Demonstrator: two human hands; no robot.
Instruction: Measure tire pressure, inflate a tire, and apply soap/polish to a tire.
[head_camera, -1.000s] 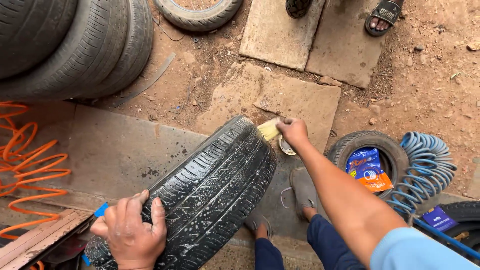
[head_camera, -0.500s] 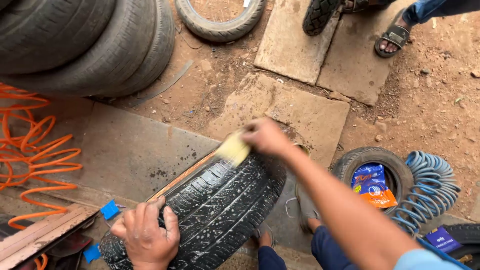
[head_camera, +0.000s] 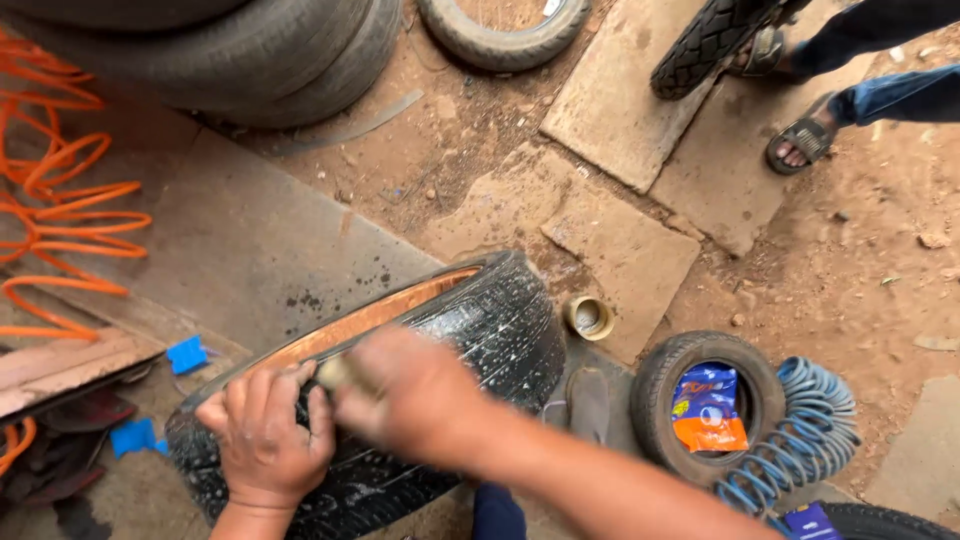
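Tyre (head_camera: 470, 330) stood on edge, near centre, on concrete slab (head_camera: 240, 250) | left hand (head_camera: 265, 440) clamped over tread at near rim | right hand (head_camera: 410, 395) blurred beside it, grip uncertain | judged heavy, stiff rubber, wet-slick; best held at the bead edge.
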